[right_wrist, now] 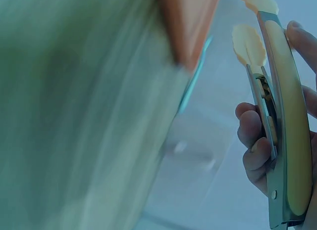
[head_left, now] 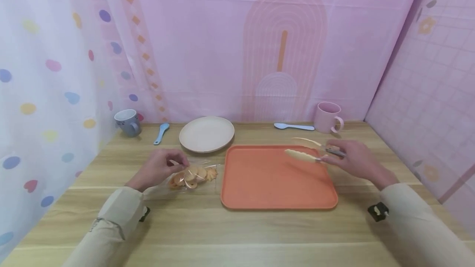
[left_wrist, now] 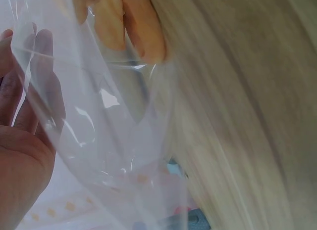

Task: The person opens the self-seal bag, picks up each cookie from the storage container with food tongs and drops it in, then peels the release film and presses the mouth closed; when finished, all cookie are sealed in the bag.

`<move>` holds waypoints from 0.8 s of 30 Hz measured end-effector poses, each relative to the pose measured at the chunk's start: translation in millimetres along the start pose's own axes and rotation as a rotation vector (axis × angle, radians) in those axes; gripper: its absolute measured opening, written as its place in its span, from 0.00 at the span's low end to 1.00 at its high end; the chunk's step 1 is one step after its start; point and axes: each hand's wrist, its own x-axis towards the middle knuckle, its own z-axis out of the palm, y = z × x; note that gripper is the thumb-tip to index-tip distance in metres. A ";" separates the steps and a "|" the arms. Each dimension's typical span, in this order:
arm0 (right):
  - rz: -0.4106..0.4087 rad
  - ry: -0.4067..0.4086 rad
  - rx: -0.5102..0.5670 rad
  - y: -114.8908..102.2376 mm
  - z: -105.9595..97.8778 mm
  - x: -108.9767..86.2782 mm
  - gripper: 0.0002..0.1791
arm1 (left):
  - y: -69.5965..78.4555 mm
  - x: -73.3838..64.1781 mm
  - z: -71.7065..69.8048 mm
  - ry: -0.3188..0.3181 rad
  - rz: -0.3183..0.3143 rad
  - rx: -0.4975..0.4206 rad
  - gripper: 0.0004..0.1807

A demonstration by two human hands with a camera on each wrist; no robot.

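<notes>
My left hand [head_left: 163,166] pinches the edge of a clear plastic bag [left_wrist: 114,121] at its left end. Inside the bag lie several round biscuits [head_left: 196,173], some with holes, and one star-shaped piece. The left wrist view shows fingers [left_wrist: 47,86] behind the see-through film. Curled round a pair of tongs [head_left: 302,155], my right hand [head_left: 354,160] holds them over the right part of an orange tray [head_left: 274,180]. The tongs have cream scalloped tips, spread apart, and metal arms with cream grips [right_wrist: 292,126]. Nothing is between the tips.
Behind the bag sits a round cream plate [head_left: 207,134]. Left of it are a blue spoon [head_left: 161,133] and a grey-blue mug [head_left: 128,122]. At the back right lie a light blue spoon-like utensil [head_left: 295,126] and a pink mug [head_left: 327,117]. Curtains [head_left: 208,44] border the wooden table [head_left: 222,234].
</notes>
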 end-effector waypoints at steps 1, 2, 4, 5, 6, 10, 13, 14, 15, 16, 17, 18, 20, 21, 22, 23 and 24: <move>0.017 0.006 -0.008 7.0 -1.9 -4.5 0.23 | 0.0 -0.2 -0.3 -0.001 -0.001 -0.004 0.08; 0.036 0.005 -0.009 13.5 -3.9 -8.9 0.24 | -0.1 -0.3 -0.5 -0.002 -0.002 -0.007 0.09; 0.069 0.006 -0.020 26.3 -7.9 -17.7 0.25 | -0.6 -0.2 -0.6 -0.008 -0.004 -0.015 0.08; 0.084 0.007 -0.023 32.6 -9.6 -21.5 0.24 | -0.9 -0.1 -0.6 -0.013 -0.007 -0.016 0.08; 0.104 0.000 -0.016 38.2 -11.7 -24.9 0.24 | -1.2 0.1 -0.6 -0.016 -0.008 -0.014 0.08; 0.189 -0.053 -0.003 59.6 -17.8 -34.1 0.26 | -2.2 0.7 -0.8 -0.019 -0.013 -0.015 0.08; 0.239 -0.102 -0.006 72.4 -20.3 -37.7 0.30 | -2.4 1.0 -1.0 -0.018 -0.014 -0.021 0.08; 0.250 -0.116 -0.007 75.7 -20.6 -38.8 0.31 | -2.4 0.9 -1.0 -0.017 -0.014 -0.021 0.08; 0.259 -0.131 -0.009 78.5 -20.8 -39.7 0.33 | -2.4 0.7 -1.0 -0.017 -0.015 -0.019 0.08; 0.267 -0.147 -0.007 80.4 -20.9 -40.5 0.33 | -2.4 0.4 -1.0 -0.019 -0.016 -0.019 0.08; 0.270 -0.160 -0.005 81.9 -20.6 -41.6 0.34 | -2.5 0.0 -1.0 -0.022 -0.018 -0.019 0.08; 0.276 -0.176 0.005 82.9 -19.9 -42.6 0.34 | -2.4 -0.3 -0.9 -0.023 -0.020 -0.019 0.09; 0.280 -0.200 0.022 83.5 -18.1 -44.8 0.32 | -2.4 -1.1 -0.8 -0.027 -0.021 -0.015 0.09; 0.273 -0.209 0.025 83.7 -17.0 -45.7 0.31 | -2.5 -1.4 -0.8 -0.029 -0.022 -0.017 0.10; 0.260 -0.217 0.011 83.6 -16.0 -46.5 0.31 | -2.7 -1.7 -0.8 -0.031 -0.023 -0.021 0.10; 0.246 -0.223 -0.002 83.8 -14.9 -47.1 0.30 | -3.0 -2.1 -0.7 -0.033 -0.019 -0.024 0.10; 0.233 -0.229 -0.019 83.7 -14.2 -47.2 0.30 | -3.3 -2.4 -0.7 -0.033 -0.017 -0.026 0.10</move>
